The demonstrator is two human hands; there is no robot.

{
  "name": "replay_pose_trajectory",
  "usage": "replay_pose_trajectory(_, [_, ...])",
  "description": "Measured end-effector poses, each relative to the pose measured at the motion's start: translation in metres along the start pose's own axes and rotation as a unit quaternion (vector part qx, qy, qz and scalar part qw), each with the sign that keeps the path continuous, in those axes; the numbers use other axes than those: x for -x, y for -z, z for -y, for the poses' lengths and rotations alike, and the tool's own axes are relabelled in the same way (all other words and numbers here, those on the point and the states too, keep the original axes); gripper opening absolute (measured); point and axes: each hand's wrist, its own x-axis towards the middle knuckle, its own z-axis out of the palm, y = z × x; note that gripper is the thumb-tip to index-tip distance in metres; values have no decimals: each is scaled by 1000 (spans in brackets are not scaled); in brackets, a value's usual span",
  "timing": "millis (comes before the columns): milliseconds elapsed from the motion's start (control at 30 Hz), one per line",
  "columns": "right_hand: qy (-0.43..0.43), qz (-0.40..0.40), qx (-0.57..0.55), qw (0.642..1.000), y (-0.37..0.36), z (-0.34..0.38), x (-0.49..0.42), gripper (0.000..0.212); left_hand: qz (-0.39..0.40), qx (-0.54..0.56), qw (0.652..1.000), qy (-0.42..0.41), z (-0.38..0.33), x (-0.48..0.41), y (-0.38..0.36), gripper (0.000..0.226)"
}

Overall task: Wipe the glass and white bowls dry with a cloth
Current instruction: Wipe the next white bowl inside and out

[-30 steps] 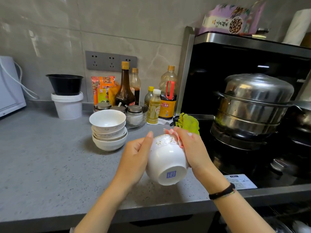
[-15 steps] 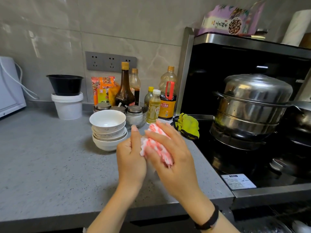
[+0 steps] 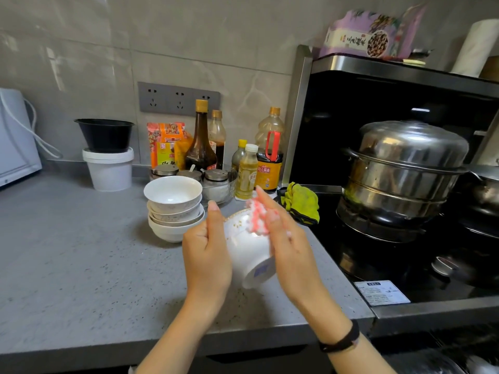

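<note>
A white bowl (image 3: 247, 247) with a gold-speckled rim and a blue mark under its foot is held tilted above the grey counter, foot toward me. My left hand (image 3: 206, 255) grips its left side, thumb up along the rim. My right hand (image 3: 286, 247) presses a pink and white cloth (image 3: 258, 218) against the bowl's upper right rim, fingers fairly straight. The cloth and the bowl are motion-blurred. A stack of several white bowls (image 3: 174, 209) stands on the counter just left of my hands. I cannot make out a glass bowl for certain.
Bottles, seasoning jars (image 3: 216, 182) and snack packets line the wall behind the stack. A white tub with a black bowl on it (image 3: 108, 163) stands at the left. A yellow-green cloth (image 3: 301, 202) lies by the black hob, where a steel steamer pot (image 3: 402, 171) sits.
The bowl has been turned in my hands. My right hand with the cloth swept over the bowl's outside, covering it half a second ago, and is now back at the upper rim.
</note>
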Motion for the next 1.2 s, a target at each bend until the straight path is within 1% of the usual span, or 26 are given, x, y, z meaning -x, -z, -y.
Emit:
replay_pose_trajectory(33, [-33,-2,-37,999,3,-1,-1,37,-1,0,1000,6,1,-1,0,63])
replay_pose_trajectory(67, [-34,-4,-31,999,3,0,1,39,-2,-2,1000,7,0,-1,0,63])
replay_pose_trajectory(100, [-6,-3,19,1000,0,2,5,41,-4,-4,1000,1,0,-1,0,65])
replay_pose_trajectory(133, [40,0,92,995,-5,5,10,43,-7,-10,1000,-10,1,-1,-1,68])
replay_pose_trajectory(200, [147,-3,233,961,-14,4,16,46,-15,-31,999,-33,1,-3,-1,68])
replay_pose_trajectory(233, [179,-9,265,947,-15,3,17,47,-18,-37,999,-34,0,-3,-2,68])
replay_pose_trajectory(267, [185,-9,259,948,-14,2,16,48,-15,-34,999,-27,-1,-2,-3,67])
replay_pose_trajectory(300, [161,-3,217,963,-11,4,13,46,-6,-23,1000,-11,-1,-2,-3,66])
replay_pose_trajectory(367, [51,1,61,997,-1,11,7,38,3,5,1000,28,-5,-1,-2,60])
replay_pose_trajectory(400, [-25,0,-37,999,3,14,5,31,0,18,999,44,-6,-2,-1,55])
replay_pose_trajectory(433, [-100,2,-120,988,6,13,3,28,-2,28,998,58,-8,-2,-1,49])
replay_pose_trajectory(467, [-151,-1,-168,974,8,11,3,30,0,36,997,70,-9,-2,0,46])
replay_pose_trajectory(500, [-175,-9,-178,968,9,8,3,33,4,44,996,82,-10,-1,0,44])
replay_pose_trajectory(567, [-176,-45,-170,968,10,4,3,37,8,61,993,101,-8,0,1,41])
replay_pose_trajectory(633, [-159,-74,-170,970,12,6,-1,39,18,69,991,117,-2,0,2,41])
replay_pose_trajectory(667, [-154,-79,-165,971,14,7,-3,38,34,52,991,118,1,-1,4,44])
replay_pose_trajectory(733, [-153,-85,-147,974,20,7,-9,37,81,-20,990,110,3,-6,7,53])
replay_pose_trajectory(800, [-139,-83,-108,981,25,6,-11,39,110,-70,988,82,1,-12,9,58])
replay_pose_trajectory(867, [-121,-70,-67,988,26,7,-11,41,138,-81,986,49,-2,-16,9,56])
replay_pose_trajectory(967, [-116,-39,-74,990,23,9,-11,43,166,-78,983,21,-6,-15,5,61])
replay_pose_trajectory(1000, [-114,-33,-76,990,22,10,-12,43,163,-71,984,20,-6,-14,4,60])
replay_pose_trajectory(1067, [-98,-26,-55,993,19,10,-10,39,132,-48,990,22,-5,-11,2,55])
replay_pose_trajectory(1167, [-50,-17,-3,999,11,3,-2,24,71,-9,997,20,0,-8,0,57])
replay_pose_trajectory(1200, [-27,-20,20,999,7,0,2,27,61,-3,998,20,2,-8,0,58])
